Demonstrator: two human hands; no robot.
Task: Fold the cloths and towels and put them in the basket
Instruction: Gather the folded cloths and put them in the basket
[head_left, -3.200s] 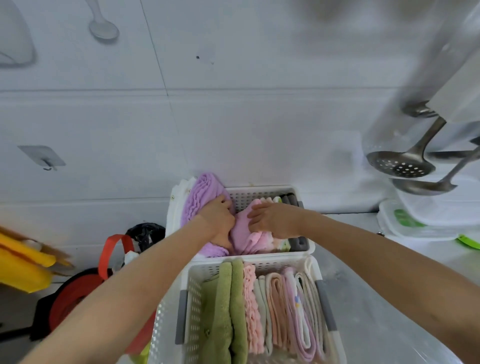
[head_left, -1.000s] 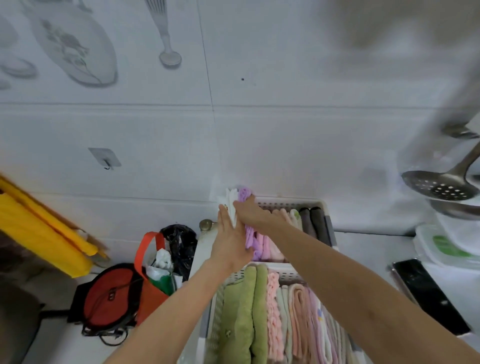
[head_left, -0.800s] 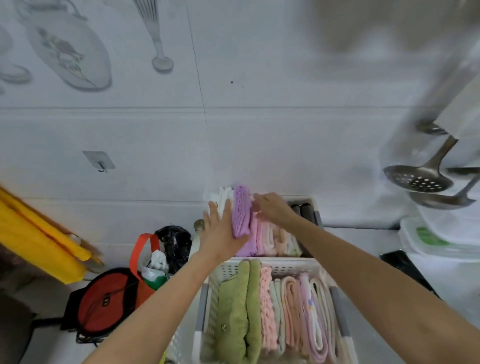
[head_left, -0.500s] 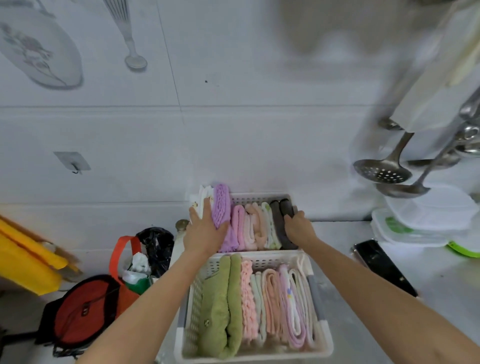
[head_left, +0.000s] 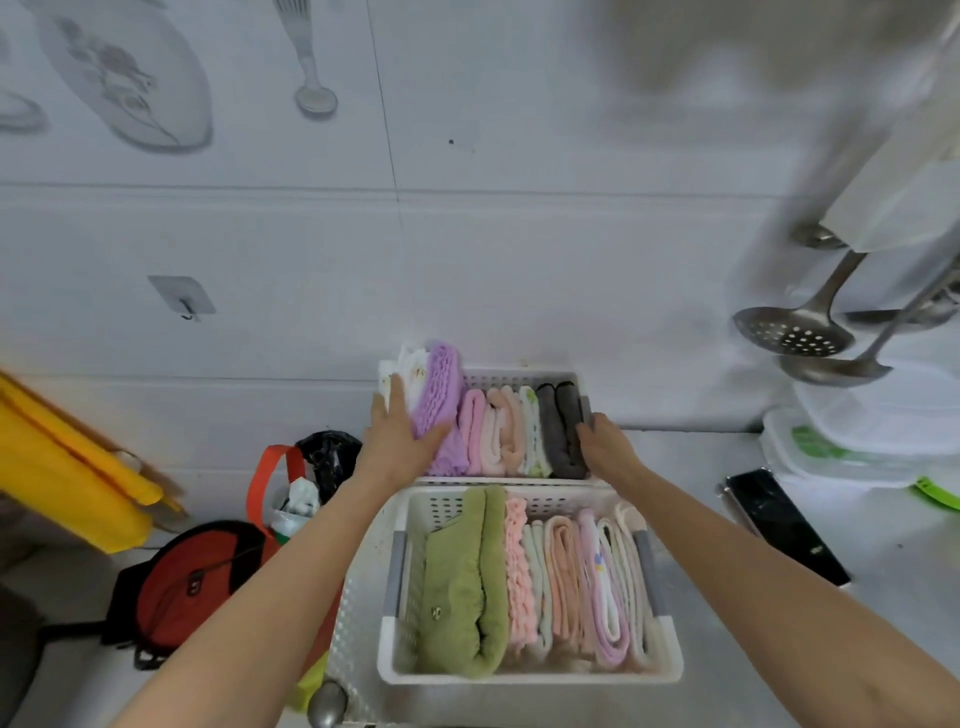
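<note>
Far basket (head_left: 519, 375) stands against the wall on the surface (head_left: 727, 649), packed with upright folded cloths. Left hand (head_left: 402, 441), fingers straight and flat, presses the purple towel (head_left: 444, 395) at the basket's left end. Right hand (head_left: 605, 441), fingers curled, grips the basket's right rim beside the grey cloth (head_left: 563, 431); near basket (head_left: 524, 670) just in front, also filled.
</note>
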